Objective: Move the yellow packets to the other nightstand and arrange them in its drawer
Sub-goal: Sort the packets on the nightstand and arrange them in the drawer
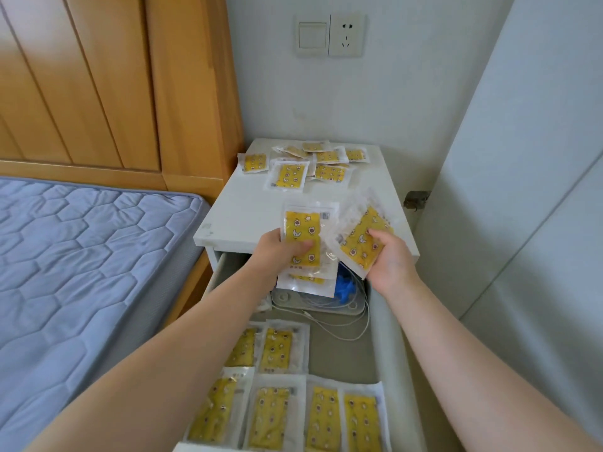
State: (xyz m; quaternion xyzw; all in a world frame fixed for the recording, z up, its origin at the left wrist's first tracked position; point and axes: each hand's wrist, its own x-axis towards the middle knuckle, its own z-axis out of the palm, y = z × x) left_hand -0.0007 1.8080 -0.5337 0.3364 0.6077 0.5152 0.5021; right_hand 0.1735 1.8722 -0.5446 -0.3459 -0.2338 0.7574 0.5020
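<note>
My left hand grips a small stack of yellow packets above the open drawer of the white nightstand. My right hand holds another bunch of yellow packets, tilted to the right. Several loose yellow packets lie scattered at the back of the nightstand top. Inside the drawer, near its front, several yellow packets lie side by side in rows.
At the back of the drawer lie white cables, a white flat device and something blue. A bed with a blue mattress and wooden headboard stands to the left. A white wardrobe panel stands to the right.
</note>
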